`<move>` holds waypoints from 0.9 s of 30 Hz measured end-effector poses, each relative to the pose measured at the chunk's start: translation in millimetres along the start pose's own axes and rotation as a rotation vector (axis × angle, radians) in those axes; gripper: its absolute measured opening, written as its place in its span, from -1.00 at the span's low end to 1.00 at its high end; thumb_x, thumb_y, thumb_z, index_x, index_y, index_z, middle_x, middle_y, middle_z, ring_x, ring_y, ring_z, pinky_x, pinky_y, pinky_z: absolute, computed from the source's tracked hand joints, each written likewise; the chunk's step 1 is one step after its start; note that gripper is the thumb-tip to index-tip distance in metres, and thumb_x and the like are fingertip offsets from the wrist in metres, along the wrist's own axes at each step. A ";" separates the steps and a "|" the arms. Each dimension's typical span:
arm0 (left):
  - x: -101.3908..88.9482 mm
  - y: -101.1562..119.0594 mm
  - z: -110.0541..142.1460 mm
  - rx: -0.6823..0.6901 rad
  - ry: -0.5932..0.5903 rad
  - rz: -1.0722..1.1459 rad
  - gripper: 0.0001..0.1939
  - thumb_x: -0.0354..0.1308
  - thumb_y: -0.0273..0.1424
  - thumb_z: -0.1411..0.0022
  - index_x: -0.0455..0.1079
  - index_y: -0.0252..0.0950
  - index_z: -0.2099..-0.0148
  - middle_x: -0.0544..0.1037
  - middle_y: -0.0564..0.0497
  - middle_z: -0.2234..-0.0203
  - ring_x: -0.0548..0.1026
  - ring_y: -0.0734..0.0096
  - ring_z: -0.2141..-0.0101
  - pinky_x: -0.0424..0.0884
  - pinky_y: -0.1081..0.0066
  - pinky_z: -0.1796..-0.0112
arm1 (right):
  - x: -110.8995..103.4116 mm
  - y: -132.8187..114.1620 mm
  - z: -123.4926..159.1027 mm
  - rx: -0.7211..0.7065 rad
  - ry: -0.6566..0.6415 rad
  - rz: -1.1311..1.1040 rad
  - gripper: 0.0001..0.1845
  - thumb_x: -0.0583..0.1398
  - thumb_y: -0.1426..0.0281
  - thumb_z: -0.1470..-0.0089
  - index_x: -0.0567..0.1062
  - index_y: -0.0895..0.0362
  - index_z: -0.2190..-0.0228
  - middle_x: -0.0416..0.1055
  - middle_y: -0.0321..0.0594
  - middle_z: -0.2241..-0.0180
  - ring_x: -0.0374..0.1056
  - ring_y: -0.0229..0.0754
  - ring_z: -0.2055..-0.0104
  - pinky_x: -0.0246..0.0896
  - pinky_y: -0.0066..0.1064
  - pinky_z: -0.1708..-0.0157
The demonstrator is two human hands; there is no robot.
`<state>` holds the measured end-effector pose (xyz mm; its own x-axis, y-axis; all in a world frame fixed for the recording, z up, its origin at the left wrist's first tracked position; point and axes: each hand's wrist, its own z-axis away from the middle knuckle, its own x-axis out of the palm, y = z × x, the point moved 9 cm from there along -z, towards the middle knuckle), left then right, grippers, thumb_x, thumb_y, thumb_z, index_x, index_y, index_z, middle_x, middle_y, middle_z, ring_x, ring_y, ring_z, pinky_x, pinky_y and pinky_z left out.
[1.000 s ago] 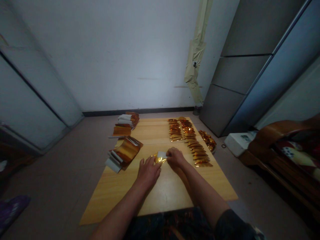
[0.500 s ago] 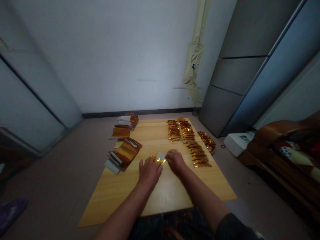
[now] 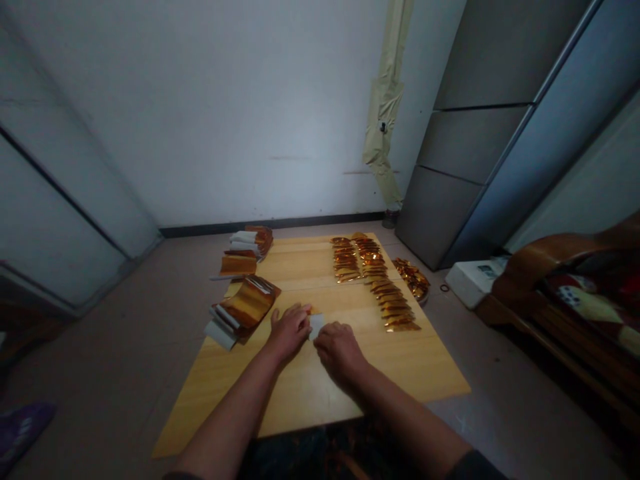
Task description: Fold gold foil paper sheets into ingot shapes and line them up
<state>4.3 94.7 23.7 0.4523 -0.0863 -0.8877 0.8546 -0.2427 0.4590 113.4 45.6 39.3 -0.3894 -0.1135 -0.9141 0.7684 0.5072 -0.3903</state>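
A sheet of gold foil paper [image 3: 316, 325], its pale back showing, lies on the wooden table [image 3: 320, 393] between my hands. My left hand [image 3: 290, 330] is closed on the sheet's left side, with a bit of gold edge beyond the fingertips. At the sheet's lower right, the curled fingers of my right hand [image 3: 340, 350] pinch its edge. Both hands cover parts of the paper. Left of them lies a loose stack of gold foil sheets [image 3: 250, 303]. To the right stand rows of folded gold foil pieces [image 3: 393, 305].
More foil sheets [image 3: 245, 247] lie at the table's far left corner. A container heaped with folded gold pieces [image 3: 413, 277] sits on the floor off the right edge. Beyond are a grey refrigerator [image 3: 450, 187], a white box [image 3: 473, 283] and a wooden bench [image 3: 540, 287].
My right hand has moved left and nearer to me, closer to my left hand. The sheet between them now shows mostly its pale side instead of shiny gold.
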 end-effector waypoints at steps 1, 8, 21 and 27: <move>0.1 -1.0 -0.2 0.013 -0.012 -0.006 -0.91 0.04 -0.40 -0.19 0.34 -0.22 0.35 0.38 0.04 -0.20 0.20 0.14 -0.24 -0.10 -0.26 -0.16 | -2.1 5.3 -0.7 -0.011 0.011 -0.033 -0.86 0.16 0.46 -0.14 0.54 0.06 0.34 0.42 -0.24 0.24 0.21 -0.16 0.16 -0.03 -0.33 0.17; 2.1 -1.6 1.0 0.057 -0.023 -0.030 -0.90 0.02 -0.39 -0.21 0.36 -0.18 0.28 0.35 0.04 -0.22 0.17 0.16 -0.25 -0.11 -0.29 -0.16 | -9.9 23.5 -8.2 -0.097 0.064 -0.092 -0.87 0.23 0.38 -0.12 0.55 0.01 0.25 0.37 -0.25 0.08 0.18 -0.16 0.08 -0.04 -0.35 0.13; 9.9 -8.4 1.3 0.023 -0.104 -0.057 -0.46 -0.02 -0.31 -0.22 0.18 -0.08 -0.26 0.24 -0.02 -0.29 0.08 0.14 -0.31 -0.26 -0.21 -0.25 | 3.2 15.9 -27.1 -0.225 0.115 0.030 -0.89 0.15 0.40 -0.22 0.50 0.06 0.26 0.40 -0.22 0.26 0.21 -0.19 0.21 0.00 -0.39 0.26; 7.2 -6.4 3.5 0.034 -0.090 -0.035 -0.43 -0.02 -0.34 -0.21 0.15 -0.11 -0.28 0.24 -0.03 -0.28 0.09 0.16 -0.30 -0.28 -0.20 -0.26 | -7.3 -0.7 -27.8 -0.317 0.124 -0.237 -0.81 0.06 0.46 -0.26 0.47 0.08 0.23 0.41 -0.21 0.25 0.27 -0.23 0.26 0.14 -0.45 0.24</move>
<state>1.2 92.3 14.2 0.3960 -0.1628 -0.9037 0.8597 -0.2801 0.4272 101.6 69.8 49.3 -0.6101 -0.1644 -0.7751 0.4634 0.7195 -0.5173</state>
